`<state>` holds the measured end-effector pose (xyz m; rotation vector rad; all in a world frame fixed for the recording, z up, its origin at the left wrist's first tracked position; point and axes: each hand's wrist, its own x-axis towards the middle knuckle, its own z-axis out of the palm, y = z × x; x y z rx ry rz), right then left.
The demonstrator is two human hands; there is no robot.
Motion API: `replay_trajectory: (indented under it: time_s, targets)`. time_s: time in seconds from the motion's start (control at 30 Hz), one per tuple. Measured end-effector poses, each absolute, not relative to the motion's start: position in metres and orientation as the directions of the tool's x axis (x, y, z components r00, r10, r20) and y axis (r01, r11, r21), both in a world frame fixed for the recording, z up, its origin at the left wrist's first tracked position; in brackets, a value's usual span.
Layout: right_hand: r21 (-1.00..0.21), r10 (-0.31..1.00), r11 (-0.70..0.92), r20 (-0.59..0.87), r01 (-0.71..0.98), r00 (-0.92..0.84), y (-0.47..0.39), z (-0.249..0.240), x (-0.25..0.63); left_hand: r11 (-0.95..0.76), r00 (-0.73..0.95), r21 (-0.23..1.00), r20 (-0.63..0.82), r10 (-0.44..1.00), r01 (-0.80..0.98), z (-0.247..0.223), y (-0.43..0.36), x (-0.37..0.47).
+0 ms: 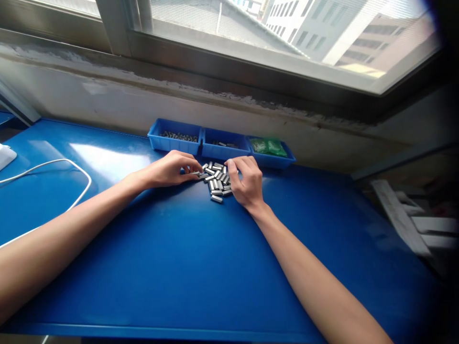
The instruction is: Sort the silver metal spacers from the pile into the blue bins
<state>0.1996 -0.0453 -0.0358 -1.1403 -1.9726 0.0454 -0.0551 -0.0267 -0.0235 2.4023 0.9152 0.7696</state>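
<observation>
Several short silvery metal pieces (216,179) lie in a loose pile on the blue table (172,267), between my two hands. At the pile's left side, my left hand (177,168) has its thumb and fingers around a metal piece (194,173). My right hand (246,180) rests at the right side of the pile, with curled fingers and the thumb close to the index finger. Its fingertips touch the pile's edge, and whatever may be between them is hidden. One piece (216,198) lies at the near edge of the pile.
Behind the pile stand three blue bins: the left bin (154,138) with small metal parts, the middle bin (218,152) with a few pieces, the right bin (274,161) with green packets (268,146). A white cable (84,179) curves across the left. A window frame (215,57) is beyond.
</observation>
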Motion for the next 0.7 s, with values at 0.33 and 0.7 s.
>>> replay_trajectory:
  time_s: [0.33, 0.7]
  targets:
    - [-0.336, 0.704, 0.631, 0.626, 0.699, -0.334, -0.052, -0.035, 0.199, -0.448, 0.434, 0.819, 0.279, 0.857, 0.358, -0.035, -0.023, -0.047]
    - [-0.433, 0.728, 0.633, 0.616, 0.642, -0.301, -0.051, -0.031, 0.198, -0.329, 0.246, 0.934, 0.289, 0.925, 0.137, -0.031, -0.031, -0.033]
